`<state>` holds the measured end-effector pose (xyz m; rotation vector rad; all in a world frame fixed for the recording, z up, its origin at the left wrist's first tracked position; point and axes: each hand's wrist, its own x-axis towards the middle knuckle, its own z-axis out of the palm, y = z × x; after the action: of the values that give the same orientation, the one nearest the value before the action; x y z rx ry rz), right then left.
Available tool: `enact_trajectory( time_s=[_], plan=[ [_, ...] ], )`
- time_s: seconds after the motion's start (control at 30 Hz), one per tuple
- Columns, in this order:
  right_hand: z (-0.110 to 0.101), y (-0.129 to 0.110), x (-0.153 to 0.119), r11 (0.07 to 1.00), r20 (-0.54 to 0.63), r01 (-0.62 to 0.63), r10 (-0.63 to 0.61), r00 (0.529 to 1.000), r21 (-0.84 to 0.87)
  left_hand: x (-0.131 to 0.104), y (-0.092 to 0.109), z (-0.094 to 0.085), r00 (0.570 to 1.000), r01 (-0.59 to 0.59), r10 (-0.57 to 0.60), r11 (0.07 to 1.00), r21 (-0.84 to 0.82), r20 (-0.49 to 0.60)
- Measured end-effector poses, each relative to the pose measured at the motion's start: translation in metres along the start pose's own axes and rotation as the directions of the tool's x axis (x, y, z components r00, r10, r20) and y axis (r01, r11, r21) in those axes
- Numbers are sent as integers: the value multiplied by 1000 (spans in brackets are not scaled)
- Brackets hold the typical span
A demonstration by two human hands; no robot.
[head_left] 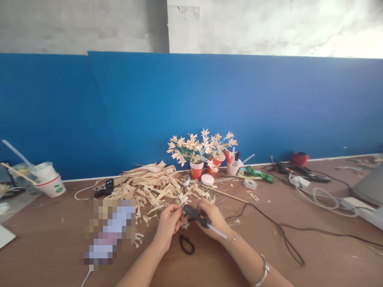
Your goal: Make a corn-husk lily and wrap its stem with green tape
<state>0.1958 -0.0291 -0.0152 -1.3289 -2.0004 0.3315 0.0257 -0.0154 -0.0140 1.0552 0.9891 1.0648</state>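
Note:
My right hand (213, 217) is wrapped round a black hot glue gun (197, 216), with a whitish glue stick (218, 231) poking out of its rear end. The gun's nozzle points left, towards my left hand (170, 221). My left fingers are closed in a pinch on a small pale husk flower (181, 199), whose petals show just above the fingertips. The nozzle is close to the flower's base; whether they touch I cannot tell. Below the hands a black loop (187, 244) lies on the brown table (167, 267).
Dry husk strips (146, 185) are heaped behind my left hand. Beyond stand red cups (196, 170) of husk flowers (191, 146), a white lid (207, 179) and a tape roll (250, 183). A black cable (269, 219) runs right; a paper cup (51, 185) stands left. A blue panel (191, 95) closes the back.

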Motion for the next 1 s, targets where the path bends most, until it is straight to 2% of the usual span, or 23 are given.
enact_trajectory(
  time_s=[1.0],
  plan=[
    [0,-2,1,1000,-23,11,-11,1000,9,1,-2,-1,1000,7,-7,1000,5,1]
  ],
)
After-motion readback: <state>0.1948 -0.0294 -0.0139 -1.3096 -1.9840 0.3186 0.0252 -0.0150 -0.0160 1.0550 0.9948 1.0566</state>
